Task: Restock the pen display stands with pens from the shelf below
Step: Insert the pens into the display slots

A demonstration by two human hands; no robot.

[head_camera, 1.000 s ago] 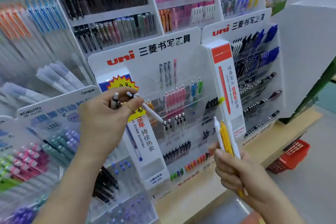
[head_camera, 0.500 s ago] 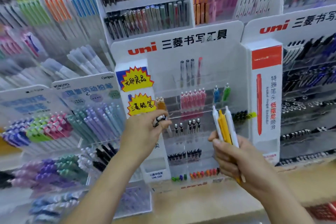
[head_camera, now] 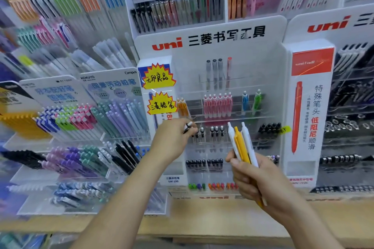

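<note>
Since half a second back my left hand [head_camera: 172, 142] has crept up and right, away from the Kokuyo pencil stand [head_camera: 113, 87] and onto the third tier of the clear uni display stand [head_camera: 208, 36]. The fingers are curled round a black-and-white pen [head_camera: 188, 126], whose white end pokes out above the knuckles, just left of the row of matching black-and-white pens [head_camera: 216, 130]. So I reckon we're mid-insert on that one. Next it needs tipping upright and dropping into a free slot there, and the slots look tight, so easy does it or the neighbours get knocked. Further right, my right hand [head_camera: 257, 178] grips the bundle of white and yellow pens [head_camera: 240, 143], fanned upward in front of the stand and waiting their turn, beside the red pen advert panel [head_camera: 311, 107].
</note>
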